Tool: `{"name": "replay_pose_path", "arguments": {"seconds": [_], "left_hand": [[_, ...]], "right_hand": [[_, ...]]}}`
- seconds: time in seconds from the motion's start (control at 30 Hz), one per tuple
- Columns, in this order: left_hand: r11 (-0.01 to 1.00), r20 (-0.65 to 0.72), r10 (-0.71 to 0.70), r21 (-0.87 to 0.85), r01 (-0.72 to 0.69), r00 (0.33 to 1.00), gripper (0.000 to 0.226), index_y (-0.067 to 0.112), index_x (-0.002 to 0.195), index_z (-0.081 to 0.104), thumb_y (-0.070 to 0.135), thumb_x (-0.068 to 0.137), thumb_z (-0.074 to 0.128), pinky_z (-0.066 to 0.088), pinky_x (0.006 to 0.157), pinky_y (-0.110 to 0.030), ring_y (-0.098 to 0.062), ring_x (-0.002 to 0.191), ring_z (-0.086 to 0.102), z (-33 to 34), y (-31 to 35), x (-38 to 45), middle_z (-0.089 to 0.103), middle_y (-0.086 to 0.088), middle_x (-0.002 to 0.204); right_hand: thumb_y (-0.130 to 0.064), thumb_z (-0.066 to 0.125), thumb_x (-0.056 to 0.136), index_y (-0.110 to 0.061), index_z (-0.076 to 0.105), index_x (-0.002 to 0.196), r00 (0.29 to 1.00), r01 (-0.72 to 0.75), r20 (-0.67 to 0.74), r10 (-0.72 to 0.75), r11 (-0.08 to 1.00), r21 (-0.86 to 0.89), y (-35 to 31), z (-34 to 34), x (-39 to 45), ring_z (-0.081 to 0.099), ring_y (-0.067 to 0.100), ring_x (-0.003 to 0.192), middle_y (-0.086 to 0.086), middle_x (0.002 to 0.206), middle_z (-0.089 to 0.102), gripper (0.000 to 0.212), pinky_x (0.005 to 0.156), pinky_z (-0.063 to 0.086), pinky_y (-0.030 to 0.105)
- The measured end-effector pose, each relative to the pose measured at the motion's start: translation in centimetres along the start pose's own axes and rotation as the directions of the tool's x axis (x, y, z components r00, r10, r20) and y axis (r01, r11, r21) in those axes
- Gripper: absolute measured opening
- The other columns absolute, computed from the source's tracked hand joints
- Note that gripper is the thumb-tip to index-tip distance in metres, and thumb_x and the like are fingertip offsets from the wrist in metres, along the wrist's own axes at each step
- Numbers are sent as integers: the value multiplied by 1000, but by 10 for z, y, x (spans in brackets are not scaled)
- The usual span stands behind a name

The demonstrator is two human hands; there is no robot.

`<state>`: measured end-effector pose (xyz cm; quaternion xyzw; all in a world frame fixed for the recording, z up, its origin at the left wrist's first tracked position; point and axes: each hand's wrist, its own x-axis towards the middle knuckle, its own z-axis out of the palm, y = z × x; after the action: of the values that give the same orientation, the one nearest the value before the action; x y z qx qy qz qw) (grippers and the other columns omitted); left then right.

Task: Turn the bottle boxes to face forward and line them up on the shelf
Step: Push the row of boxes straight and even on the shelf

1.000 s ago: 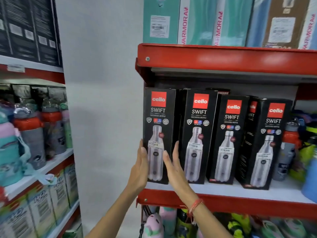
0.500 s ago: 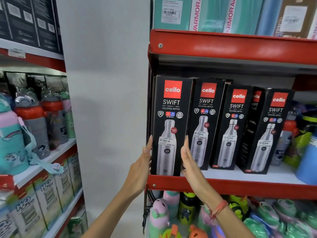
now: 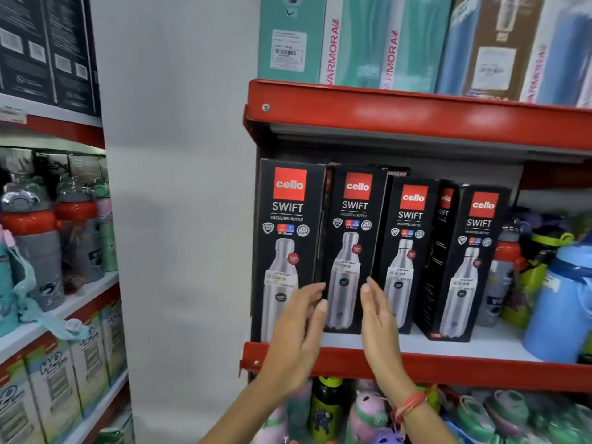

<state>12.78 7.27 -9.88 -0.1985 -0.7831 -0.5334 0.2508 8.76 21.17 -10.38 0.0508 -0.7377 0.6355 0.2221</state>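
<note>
Several black Cello Swift bottle boxes stand on the red-edged shelf point(image 3: 448, 366). The leftmost box point(image 3: 288, 225) sits at the front edge and faces forward. The second box point(image 3: 352, 238) stands slightly further back. The third box point(image 3: 408, 245) faces forward too, and the rightmost box point(image 3: 471, 261) is turned so its side panel shows. My left hand point(image 3: 298, 328) is open in front of the leftmost box's lower right corner. My right hand point(image 3: 379, 318) is open beside the second box's lower right edge. Both hands hold nothing, and whether they touch the second box is unclear.
Teal and blue boxes point(image 3: 384, 40) fill the shelf above. Loose bottles, one blue point(image 3: 557, 302), crowd the shelf's right end. Children's bottles point(image 3: 326, 411) sit on the shelf below. A white wall point(image 3: 179, 187) and another rack with bottles point(image 3: 32, 238) are on the left.
Both hands let go of the leftmost box, which now stands at the shelf's front edge, and moved right to either side of the second box.
</note>
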Motion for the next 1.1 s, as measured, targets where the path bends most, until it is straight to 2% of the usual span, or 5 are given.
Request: {"name": "replay_pose_path", "arguments": {"seconds": [0.17, 0.37, 0.73, 0.93, 1.1], "left_hand": [[960, 131, -255, -82, 267, 958, 83, 30, 151, 1, 73, 81, 12, 4, 113, -21, 0, 145, 4, 44, 0, 19, 4, 18, 157], [932, 48, -362, 12, 362, 931, 106, 29, 152, 0, 90, 66, 3, 8, 119, -35, -12, 148, 8, 59, -3, 31, 7, 5, 162], [941, 39, -338, 31, 337, 940, 84, 38, 150, 11, 78, 77, 0, 9, 116, -28, 2, 139, 15, 42, 9, -15, 19, 11, 158], [942, 46, -328, 86, 323, 944, 82, 37, 150, 13, 77, 79, 1, 11, 111, -25, -9, 145, 21, 40, 12, -18, 22, 7, 159], [941, -161, -121, 296, 165, 980, 64, 25, 148, 29, 58, 93, 34, 28, 108, -26, -9, 134, 35, 54, 16, -15, 33, 6, 148]], "right_hand": [[-53, 29, 96, -27, 21, 151, 980, -137, 138, 144, 989, -59, 12, -18, 17, 19, 12, 144, -8, 158, 22, 62, 111, 16, 28], [-61, 24, 93, -32, 14, 152, 952, -187, 226, 206, 977, -103, 7, -22, 24, 17, 16, 146, -11, 159, 18, 66, 114, 15, 35], [-71, 30, 85, -44, 17, 148, 925, -154, 333, 184, 981, -114, 7, -59, -14, 23, 6, 142, -19, 151, 30, 70, 114, 17, 31], [-71, 30, 85, -41, 20, 148, 926, -129, 341, 161, 985, -116, 5, -62, -19, 24, 3, 140, -20, 151, 30, 71, 111, 17, 27], [-58, 32, 92, -30, 40, 143, 973, -109, 196, 122, 991, -77, 6, -78, -7, 34, 5, 136, -11, 148, 40, 58, 107, 21, 22]]}}
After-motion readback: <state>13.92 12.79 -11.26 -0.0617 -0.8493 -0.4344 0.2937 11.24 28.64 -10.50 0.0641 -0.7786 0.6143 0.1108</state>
